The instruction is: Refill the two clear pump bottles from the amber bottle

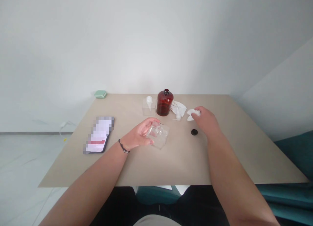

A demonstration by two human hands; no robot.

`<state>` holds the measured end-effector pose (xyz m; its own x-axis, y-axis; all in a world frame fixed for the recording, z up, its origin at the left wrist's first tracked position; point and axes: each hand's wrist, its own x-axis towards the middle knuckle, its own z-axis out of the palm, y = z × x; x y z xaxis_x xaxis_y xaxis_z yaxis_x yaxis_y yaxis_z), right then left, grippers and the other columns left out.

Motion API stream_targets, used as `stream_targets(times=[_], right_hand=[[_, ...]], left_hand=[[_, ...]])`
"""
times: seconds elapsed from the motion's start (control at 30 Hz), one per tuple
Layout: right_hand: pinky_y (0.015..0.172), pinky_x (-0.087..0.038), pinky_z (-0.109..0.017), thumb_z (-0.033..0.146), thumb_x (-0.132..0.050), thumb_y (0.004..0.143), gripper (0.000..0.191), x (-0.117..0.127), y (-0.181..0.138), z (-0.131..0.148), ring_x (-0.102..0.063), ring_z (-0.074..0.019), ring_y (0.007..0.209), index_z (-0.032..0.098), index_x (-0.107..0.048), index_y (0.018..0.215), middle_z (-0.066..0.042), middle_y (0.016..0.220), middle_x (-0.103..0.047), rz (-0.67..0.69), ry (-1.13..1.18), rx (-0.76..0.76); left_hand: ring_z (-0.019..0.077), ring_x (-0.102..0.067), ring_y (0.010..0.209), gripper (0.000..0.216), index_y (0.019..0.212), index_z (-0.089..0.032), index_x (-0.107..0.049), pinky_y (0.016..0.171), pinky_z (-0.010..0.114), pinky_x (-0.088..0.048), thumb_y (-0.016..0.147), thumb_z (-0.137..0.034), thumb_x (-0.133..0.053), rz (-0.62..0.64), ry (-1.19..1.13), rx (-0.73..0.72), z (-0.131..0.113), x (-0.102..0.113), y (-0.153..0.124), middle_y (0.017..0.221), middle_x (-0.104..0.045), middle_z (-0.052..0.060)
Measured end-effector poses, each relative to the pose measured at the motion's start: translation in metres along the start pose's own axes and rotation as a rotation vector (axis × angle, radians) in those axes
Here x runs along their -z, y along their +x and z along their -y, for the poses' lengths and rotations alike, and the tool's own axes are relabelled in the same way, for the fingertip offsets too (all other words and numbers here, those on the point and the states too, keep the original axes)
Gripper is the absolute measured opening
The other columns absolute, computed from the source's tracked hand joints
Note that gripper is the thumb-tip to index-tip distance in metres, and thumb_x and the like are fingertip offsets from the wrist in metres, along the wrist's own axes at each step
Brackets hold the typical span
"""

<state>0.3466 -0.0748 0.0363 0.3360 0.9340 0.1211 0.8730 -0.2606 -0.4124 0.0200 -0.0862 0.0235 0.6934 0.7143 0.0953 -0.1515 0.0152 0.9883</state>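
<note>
My left hand (143, 133) is closed around the left side of a clear square bottle (160, 138), which is tilted with its round neck showing. Over to the right, my right hand (204, 120) pinches a crumpled white tissue (192, 115) at the tabletop. A small black cap (194, 132) lies just below that hand. Between the hands and farther back stands a dark red-brown bottle (164, 104), upright with its mouth uncovered. Another white tissue (179, 109) lies crumpled against its right side. Left of the brown bottle is a clear square container (146, 111) with a white pump top (149, 101).
A phone (100, 134) with a lit, blurred screen lies on the left of the beige table (176, 170). A small green case (100, 94) sits at the back left corner. The wall (122, 40) rises directly behind the table. Teal fabric (295, 151) is beyond the right edge.
</note>
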Motion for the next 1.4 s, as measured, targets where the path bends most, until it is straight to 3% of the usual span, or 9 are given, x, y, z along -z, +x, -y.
stream_targets(times=[0.33,0.47,0.53,0.67,0.8,1.0,1.2,1.3,1.4], right_hand=[[0.098,-0.048,-0.047,0.046,-0.06,0.088,0.051,-0.011,0.002,-0.007,-0.063,-0.0344,0.113,0.018,-0.068,0.13,-0.019,0.121,-0.068,-0.087,0.007,0.055],[0.101,-0.045,-0.053,0.032,-0.056,0.09,0.044,-0.005,-0.009,0.01,-0.058,-0.0378,0.121,0.018,-0.068,0.131,-0.019,0.13,-0.064,-0.238,-0.018,0.136],[0.104,-0.042,-0.056,0.021,-0.051,0.09,0.041,-0.004,-0.015,0.02,-0.059,-0.036,0.12,0.024,-0.073,0.124,-0.015,0.13,-0.065,-0.197,-0.042,0.259],[0.109,-0.032,-0.061,0.008,-0.047,0.088,0.047,-0.012,-0.018,0.03,-0.051,-0.0378,0.13,0.033,-0.079,0.113,-0.012,0.142,-0.059,0.014,-0.187,0.452],[0.112,-0.026,-0.06,0.007,-0.047,0.089,0.05,-0.023,-0.013,0.029,-0.044,-0.0364,0.137,0.038,-0.08,0.112,-0.009,0.15,-0.053,0.057,-0.27,0.488],[0.112,-0.029,-0.059,0.011,-0.051,0.091,0.045,-0.027,-0.006,0.028,-0.044,-0.0354,0.138,0.037,-0.077,0.117,-0.011,0.15,-0.052,0.084,-0.295,0.465],[0.112,-0.03,-0.061,0.016,-0.059,0.09,0.033,-0.016,-0.007,0.024,-0.051,-0.0356,0.131,0.03,-0.078,0.113,-0.013,0.143,-0.058,-0.09,-0.194,0.516],[0.109,-0.035,-0.061,0.024,-0.064,0.089,0.023,-0.007,-0.012,0.018,-0.055,-0.0355,0.125,0.029,-0.077,0.107,-0.012,0.133,-0.062,-0.277,0.061,0.501],[0.106,-0.042,-0.057,0.033,-0.073,0.085,0.022,-0.002,-0.019,0.016,-0.06,-0.031,0.118,0.031,-0.074,0.107,-0.008,0.122,-0.065,-0.422,0.47,0.536]], left_hand=[[0.0209,-0.06,0.103,0.069,0.125,-0.025,-0.053,0.087,0.032,-0.051,0.066,-0.026,-0.089,-0.043,-0.006,-0.048,0.008,0.004,0.001,0.118,-0.057,0.006],[0.0206,-0.06,0.105,0.067,0.124,-0.027,-0.052,0.083,0.029,-0.051,0.067,-0.023,-0.089,-0.055,-0.028,-0.027,0.01,0.004,0.001,0.121,-0.055,0.005],[0.0205,-0.059,0.106,0.065,0.123,-0.028,-0.052,0.08,0.028,-0.051,0.068,-0.024,-0.088,-0.066,-0.03,-0.01,0.01,0.004,0.001,0.122,-0.055,0.004],[0.0218,-0.059,0.107,0.068,0.123,-0.027,-0.051,0.081,0.03,-0.051,0.067,-0.024,-0.089,-0.084,-0.035,-0.018,0.012,0.005,0.002,0.121,-0.055,0.005],[0.0235,-0.058,0.11,0.07,0.124,-0.028,-0.051,0.084,0.032,-0.052,0.066,-0.025,-0.089,-0.088,-0.016,-0.007,0.014,0.005,0.003,0.123,-0.054,0.005],[0.0272,-0.056,0.12,0.07,0.123,-0.027,-0.053,0.097,0.038,-0.049,0.063,-0.026,-0.09,-0.09,0.02,-0.011,0.014,0.005,0.003,0.126,-0.056,0.007],[0.0288,-0.056,0.124,0.071,0.124,-0.027,-0.052,0.101,0.041,-0.048,0.063,-0.028,-0.091,-0.099,0.033,-0.022,0.019,0.007,0.003,0.128,-0.057,0.007],[0.0285,-0.056,0.124,0.071,0.124,-0.028,-0.053,0.103,0.043,-0.047,0.064,-0.029,-0.091,-0.097,0.018,-0.022,0.02,0.007,0.005,0.128,-0.057,0.007],[0.028,-0.056,0.123,0.071,0.124,-0.027,-0.054,0.104,0.043,-0.045,0.063,-0.029,-0.091,-0.109,0.022,-0.022,0.019,0.005,0.007,0.127,-0.057,0.007]])
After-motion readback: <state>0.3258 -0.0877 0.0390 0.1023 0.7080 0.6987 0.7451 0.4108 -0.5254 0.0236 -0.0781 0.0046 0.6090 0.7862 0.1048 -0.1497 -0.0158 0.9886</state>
